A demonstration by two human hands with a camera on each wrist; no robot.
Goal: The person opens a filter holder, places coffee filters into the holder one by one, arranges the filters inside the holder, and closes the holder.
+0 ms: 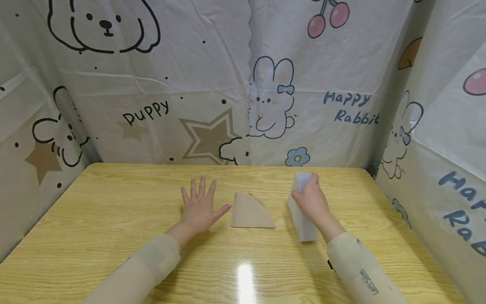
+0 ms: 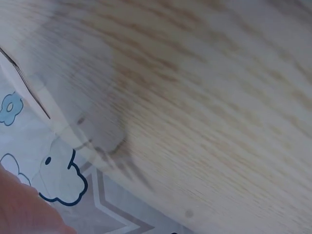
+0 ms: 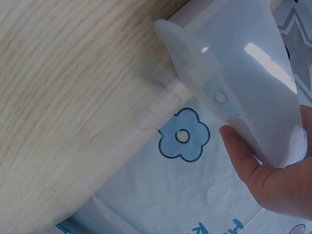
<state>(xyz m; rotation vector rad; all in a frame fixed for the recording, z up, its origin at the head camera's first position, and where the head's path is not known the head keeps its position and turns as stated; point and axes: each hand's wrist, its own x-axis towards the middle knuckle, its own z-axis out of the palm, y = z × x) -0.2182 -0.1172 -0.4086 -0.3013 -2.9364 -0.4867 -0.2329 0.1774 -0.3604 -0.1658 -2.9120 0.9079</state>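
Observation:
My right hand [image 1: 313, 201] grips a whitish, smooth rectangular box [image 1: 302, 223] by its upper, far part, thumb on one side and fingers on the other. In the right wrist view the box [image 3: 243, 63] looks glossy and slightly see-through, tilted, with the fingers [image 3: 239, 151] round its end. My left hand [image 1: 198, 211] is spread flat, palm down, over the table, holding nothing. Just right of its thumb lies a tan, fan-shaped folded paper [image 1: 251, 213], like a cone coffee filter, with a seam along its left side. Only a bit of the left hand [image 2: 24, 209] shows in the left wrist view.
The wood-grain table [image 1: 114, 211] reaches back to a printed cloth [image 1: 212, 71] that hangs behind it. More cloth [image 1: 455, 147] hangs along the right side. A bright light reflection lies near the front of the table.

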